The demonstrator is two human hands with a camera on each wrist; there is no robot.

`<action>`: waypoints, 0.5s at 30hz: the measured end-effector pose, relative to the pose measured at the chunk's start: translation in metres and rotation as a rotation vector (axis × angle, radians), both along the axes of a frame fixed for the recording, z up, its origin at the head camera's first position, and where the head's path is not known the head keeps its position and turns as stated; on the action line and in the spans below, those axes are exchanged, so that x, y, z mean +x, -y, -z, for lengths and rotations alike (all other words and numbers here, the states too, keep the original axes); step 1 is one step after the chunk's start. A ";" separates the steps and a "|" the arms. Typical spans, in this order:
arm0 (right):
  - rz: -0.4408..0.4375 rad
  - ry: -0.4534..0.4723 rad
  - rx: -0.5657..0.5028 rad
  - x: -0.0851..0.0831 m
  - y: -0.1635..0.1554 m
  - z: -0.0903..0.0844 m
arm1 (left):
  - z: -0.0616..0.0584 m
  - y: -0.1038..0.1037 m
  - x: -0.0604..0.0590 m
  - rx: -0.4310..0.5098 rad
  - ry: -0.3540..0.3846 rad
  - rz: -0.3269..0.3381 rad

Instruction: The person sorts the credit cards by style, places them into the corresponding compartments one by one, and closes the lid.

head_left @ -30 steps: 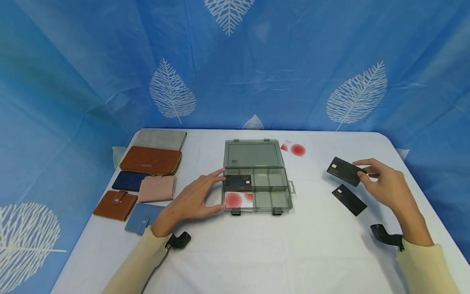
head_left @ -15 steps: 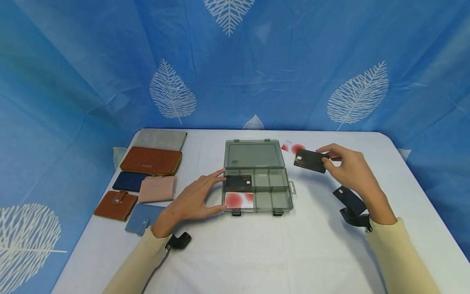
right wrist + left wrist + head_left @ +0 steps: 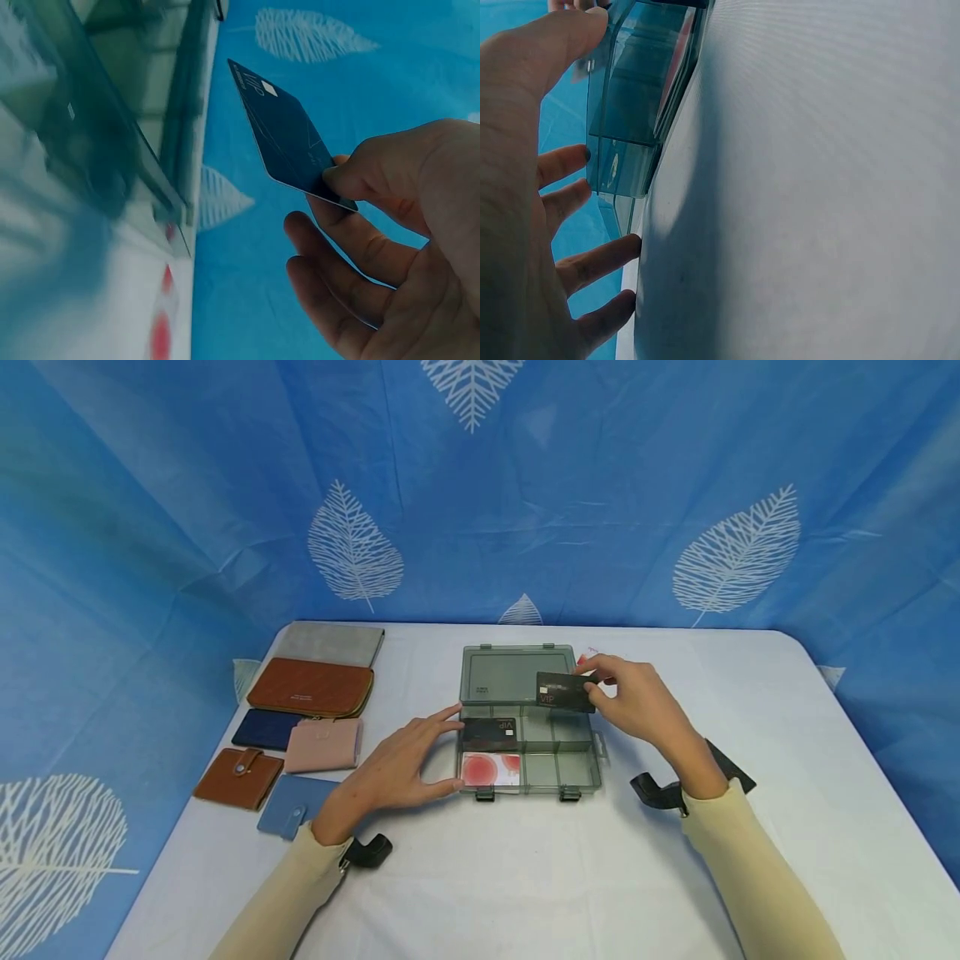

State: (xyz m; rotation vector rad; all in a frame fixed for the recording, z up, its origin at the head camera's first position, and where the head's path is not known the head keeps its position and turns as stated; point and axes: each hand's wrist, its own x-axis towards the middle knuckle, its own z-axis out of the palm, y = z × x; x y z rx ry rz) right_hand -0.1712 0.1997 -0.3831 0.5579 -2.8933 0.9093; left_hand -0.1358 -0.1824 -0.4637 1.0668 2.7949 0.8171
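Nearest, the left hand [image 3: 390,768] rests with straight, spread fingers against the left end of the open grey box [image 3: 558,772]. Beyond it, the right hand [image 3: 637,697] pinches a black card [image 3: 564,691] above the box's far compartments, just before the raised lid [image 3: 517,674].

The right hand [image 3: 390,247] pinches a dark card [image 3: 289,139] beside the clear plastic box [image 3: 112,142]

I wear long cream sleeves [image 3: 757,877] on both arms; a black camera mount [image 3: 367,852] is strapped at each wrist.
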 end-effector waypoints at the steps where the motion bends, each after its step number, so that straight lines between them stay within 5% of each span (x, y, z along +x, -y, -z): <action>1: -0.005 0.007 -0.003 0.000 0.004 0.002 | 0.000 0.000 0.000 -0.002 0.001 -0.003; 15: -0.097 0.029 -0.030 0.007 0.042 0.026 | 0.003 0.002 -0.002 -0.011 0.013 -0.012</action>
